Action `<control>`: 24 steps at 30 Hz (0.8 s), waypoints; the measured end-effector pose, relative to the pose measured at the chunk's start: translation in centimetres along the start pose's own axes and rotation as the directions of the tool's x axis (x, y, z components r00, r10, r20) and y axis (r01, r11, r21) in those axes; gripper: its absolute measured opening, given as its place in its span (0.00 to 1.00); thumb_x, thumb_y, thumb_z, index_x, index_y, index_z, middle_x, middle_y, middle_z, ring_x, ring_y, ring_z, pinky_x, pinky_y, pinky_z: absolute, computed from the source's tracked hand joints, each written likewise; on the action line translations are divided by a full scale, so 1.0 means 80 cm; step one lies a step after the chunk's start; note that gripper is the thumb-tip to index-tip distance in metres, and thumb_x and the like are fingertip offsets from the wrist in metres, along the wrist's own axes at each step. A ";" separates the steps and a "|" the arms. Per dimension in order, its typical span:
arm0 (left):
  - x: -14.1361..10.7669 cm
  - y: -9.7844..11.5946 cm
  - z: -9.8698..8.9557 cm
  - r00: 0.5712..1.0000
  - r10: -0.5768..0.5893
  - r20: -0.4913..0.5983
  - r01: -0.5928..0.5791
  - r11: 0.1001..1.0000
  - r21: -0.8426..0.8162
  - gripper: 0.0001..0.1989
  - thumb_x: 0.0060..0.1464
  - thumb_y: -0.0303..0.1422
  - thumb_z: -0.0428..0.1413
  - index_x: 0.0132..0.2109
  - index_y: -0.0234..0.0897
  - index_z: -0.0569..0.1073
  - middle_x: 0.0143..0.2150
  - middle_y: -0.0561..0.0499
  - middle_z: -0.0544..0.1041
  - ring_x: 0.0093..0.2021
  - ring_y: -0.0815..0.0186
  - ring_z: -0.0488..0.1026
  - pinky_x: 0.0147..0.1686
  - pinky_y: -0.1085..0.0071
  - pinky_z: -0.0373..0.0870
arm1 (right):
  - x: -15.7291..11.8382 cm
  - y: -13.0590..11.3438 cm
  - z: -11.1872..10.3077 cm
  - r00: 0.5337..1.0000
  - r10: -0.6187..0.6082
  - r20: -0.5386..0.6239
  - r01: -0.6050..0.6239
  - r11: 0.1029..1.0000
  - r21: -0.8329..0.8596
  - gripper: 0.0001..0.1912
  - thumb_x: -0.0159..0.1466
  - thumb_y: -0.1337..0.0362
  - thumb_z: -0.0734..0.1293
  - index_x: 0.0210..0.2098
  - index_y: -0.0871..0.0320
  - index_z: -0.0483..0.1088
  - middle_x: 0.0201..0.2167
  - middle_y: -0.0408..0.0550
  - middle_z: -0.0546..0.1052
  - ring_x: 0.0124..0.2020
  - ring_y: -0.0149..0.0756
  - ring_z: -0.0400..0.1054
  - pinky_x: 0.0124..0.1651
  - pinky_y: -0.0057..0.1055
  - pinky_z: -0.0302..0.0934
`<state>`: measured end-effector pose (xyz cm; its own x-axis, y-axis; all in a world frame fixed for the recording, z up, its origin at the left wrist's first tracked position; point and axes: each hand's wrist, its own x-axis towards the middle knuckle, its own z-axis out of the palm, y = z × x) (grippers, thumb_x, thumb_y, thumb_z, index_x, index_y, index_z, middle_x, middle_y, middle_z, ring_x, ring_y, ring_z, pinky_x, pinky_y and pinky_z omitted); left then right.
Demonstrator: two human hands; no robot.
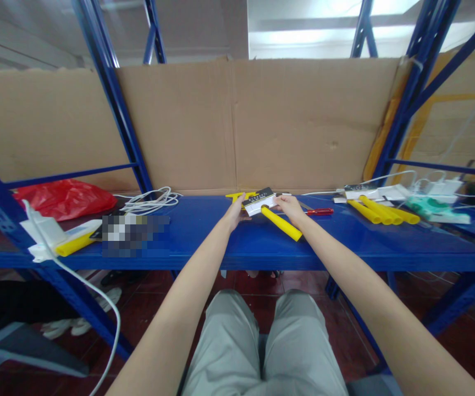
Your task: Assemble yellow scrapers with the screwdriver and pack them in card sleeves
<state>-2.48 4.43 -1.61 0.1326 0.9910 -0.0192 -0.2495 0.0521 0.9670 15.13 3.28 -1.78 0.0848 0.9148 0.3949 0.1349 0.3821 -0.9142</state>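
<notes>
A scraper with a round yellow handle (282, 223) is held out above the blue shelf top, its wide blade end under a black-and-white label or sleeve (259, 202). My left hand (235, 213) is closed on the left edge of that blade end. The fingers of my right hand (290, 207) pinch its right edge, and the handle points down to the right. Just behind my left hand lies a flat yellow piece (234, 196), partly hidden. A red-handled screwdriver (320, 211) lies right of my right hand.
Several yellow-handled scrapers (380, 211) lie together at the right, near white cables and a green-and-white packet (435, 208). Leftward are coiled white cable (153, 199), a red plastic bag (66, 199) and another yellow handle (75, 243). Cardboard (311, 121) walls the back between blue posts.
</notes>
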 end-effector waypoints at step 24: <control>-0.006 0.002 0.007 0.998 -0.015 0.054 0.017 0.999 -0.043 0.20 0.62 0.44 0.40 0.38 0.37 0.71 0.29 0.46 0.76 0.27 0.63 0.72 0.27 0.67 0.69 | -0.004 -0.006 0.000 0.992 0.119 -0.034 -0.114 0.985 0.132 0.10 0.56 0.71 0.66 0.19 0.59 0.69 0.26 0.46 0.78 0.33 0.35 0.73 0.42 0.32 0.68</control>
<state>-2.02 3.87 -1.26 0.1882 0.9819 -0.0194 -0.2883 0.0741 0.9547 15.08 2.82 -1.48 0.1338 0.9489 0.2859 -0.0076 0.2895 -0.9571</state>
